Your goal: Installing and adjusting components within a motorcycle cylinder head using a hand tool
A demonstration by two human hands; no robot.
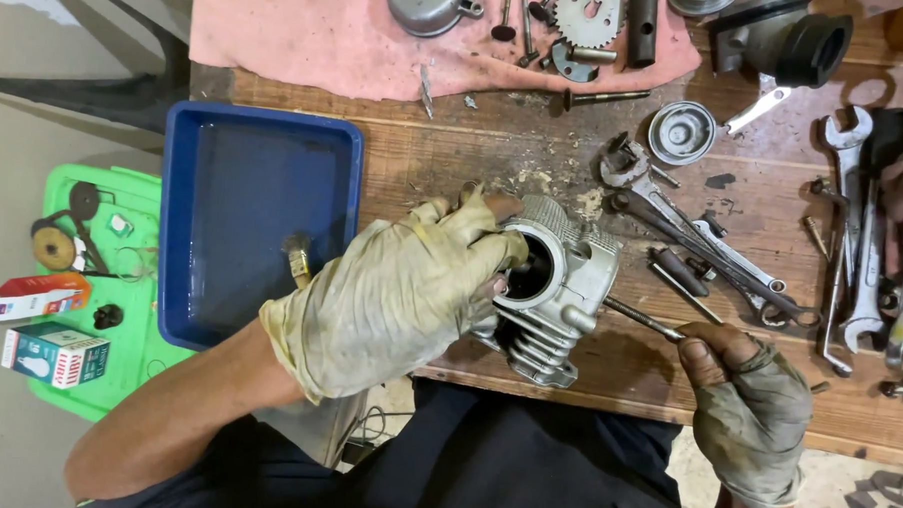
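At the bench's near edge, we grip a finned engine cylinder [550,288] with our gloved left hand [400,292] while our right hand [746,405] pinches a thin metal rod [641,318].

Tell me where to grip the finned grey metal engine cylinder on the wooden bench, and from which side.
Probably across the upper rim of the finned grey metal engine cylinder, from the left, as the gloved left hand does now. The bore opens upward, giving fingers an edge. A thin metal rod, held by the right hand, occupies the right side.
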